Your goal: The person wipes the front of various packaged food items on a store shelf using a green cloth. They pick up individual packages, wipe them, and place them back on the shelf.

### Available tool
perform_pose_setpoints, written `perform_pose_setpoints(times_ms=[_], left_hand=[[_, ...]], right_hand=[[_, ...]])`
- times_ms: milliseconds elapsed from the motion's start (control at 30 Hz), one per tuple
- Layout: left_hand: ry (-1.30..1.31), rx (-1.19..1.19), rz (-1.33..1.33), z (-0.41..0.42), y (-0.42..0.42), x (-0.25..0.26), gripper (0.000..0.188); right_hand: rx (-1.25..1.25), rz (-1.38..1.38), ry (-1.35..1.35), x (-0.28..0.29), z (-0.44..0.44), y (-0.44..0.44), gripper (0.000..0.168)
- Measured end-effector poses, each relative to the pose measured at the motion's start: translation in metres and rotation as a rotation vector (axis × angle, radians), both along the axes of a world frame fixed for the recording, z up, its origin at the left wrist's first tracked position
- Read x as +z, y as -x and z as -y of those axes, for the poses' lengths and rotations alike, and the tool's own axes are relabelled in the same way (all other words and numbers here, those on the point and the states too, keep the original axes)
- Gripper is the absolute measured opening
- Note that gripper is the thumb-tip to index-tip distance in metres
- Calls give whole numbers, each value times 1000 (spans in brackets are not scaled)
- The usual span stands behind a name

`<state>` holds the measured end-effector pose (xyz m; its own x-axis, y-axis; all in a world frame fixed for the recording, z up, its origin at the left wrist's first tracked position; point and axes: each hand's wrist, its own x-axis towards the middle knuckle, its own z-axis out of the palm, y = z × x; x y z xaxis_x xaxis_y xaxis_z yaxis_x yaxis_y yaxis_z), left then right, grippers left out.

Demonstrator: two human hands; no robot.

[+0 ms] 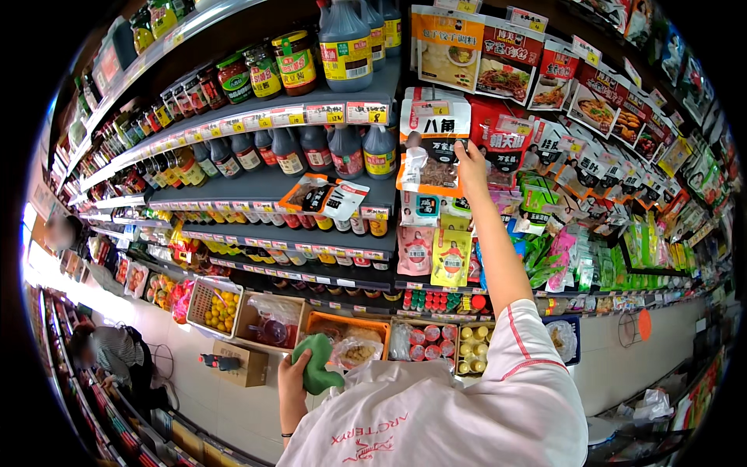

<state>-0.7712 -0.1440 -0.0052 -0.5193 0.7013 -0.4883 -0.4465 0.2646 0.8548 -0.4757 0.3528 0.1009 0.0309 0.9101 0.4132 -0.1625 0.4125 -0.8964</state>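
Note:
My right hand (472, 166) reaches up and grips the right edge of a white, black and orange spice packet (430, 154) at the hanging display, fingertips on its front. A price tag sits across the packet's top. Just right of it hangs a red spice packet (503, 140). My left hand (293, 376) is low in front of me, closed around a bunched green cloth (320, 368). Left of the display, a similar orange, black and white packet (327, 195) lies flat on a shelf (257, 190), in front of dark sauce bottles (347, 153).
Jars (295, 64) and a large sauce jug (346, 49) fill the upper shelf. Below stand a crate of yellow-orange fruit (192, 306), an orange crate (373, 324) and boxes of canned goods (432, 344). A cardboard box (248, 368) sits on the floor; a person (119, 356) crouches at left.

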Motion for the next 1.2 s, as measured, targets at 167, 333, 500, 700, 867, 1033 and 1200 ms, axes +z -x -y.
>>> perform_pose_setpoints(times_ms=[167,333,500,700,867,1033,1200], left_hand=[[-74,2,136,-14,-5,-2,31],[-176,-115,424,-26,-10,-7,44],[-456,-54,307,-65,-34,22,45],[-523,-188,-513,-133,-62,81,38],[-611,-376,-1307,-173,-121,124,53],[-454,-527,-1520,-173,-145,99,51],[-797,-572,-1233,-151,-179,100,54]], right_hand=[[138,-120,105,23,26,-9,32],[257,-143,277,-1,33,-20,25],[277,-245,320,-29,84,-20,26],[316,-492,545,-23,195,-11,43],[266,-780,558,-2,281,40,36],[276,-679,480,13,296,22,40],[306,-614,620,14,309,21,48]])
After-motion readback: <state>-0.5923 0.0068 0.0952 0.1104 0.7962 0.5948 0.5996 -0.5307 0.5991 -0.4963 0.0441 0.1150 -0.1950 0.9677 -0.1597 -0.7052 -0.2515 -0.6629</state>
